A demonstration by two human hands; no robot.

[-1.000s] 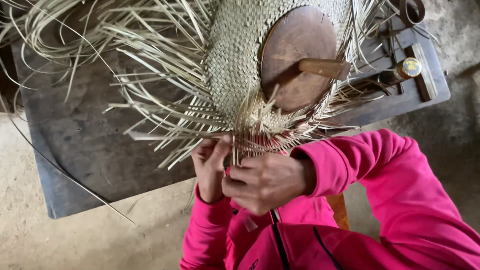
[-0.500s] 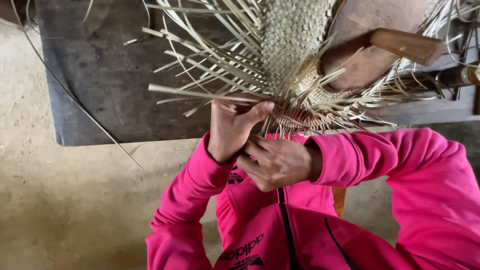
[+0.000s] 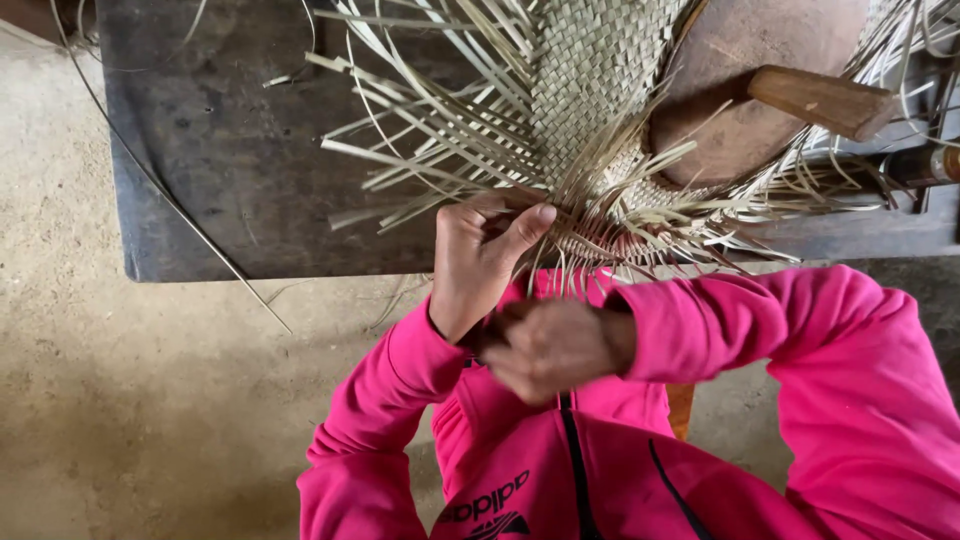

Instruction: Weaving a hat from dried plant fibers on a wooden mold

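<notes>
A half-woven pale straw piece wraps a round brown wooden block that has a wooden handle. Loose straw strands fan out from its woven edge. My left hand pinches strands at the near rim, thumb pressed against the weave. Just below it, my right hand is blurred, closed in a fist under the rim; whether it grips a strand is hard to tell. Both arms wear bright pink sleeves.
The work rests on a dark low wooden table whose near edge runs just above my hands. A small bottle lies at the right edge. A long loose strand trails onto the sandy floor.
The view shifted so the table and weave sit higher. My left hand rose to the rim and pinched strands; my right hand dropped slightly below it and blurred.
</notes>
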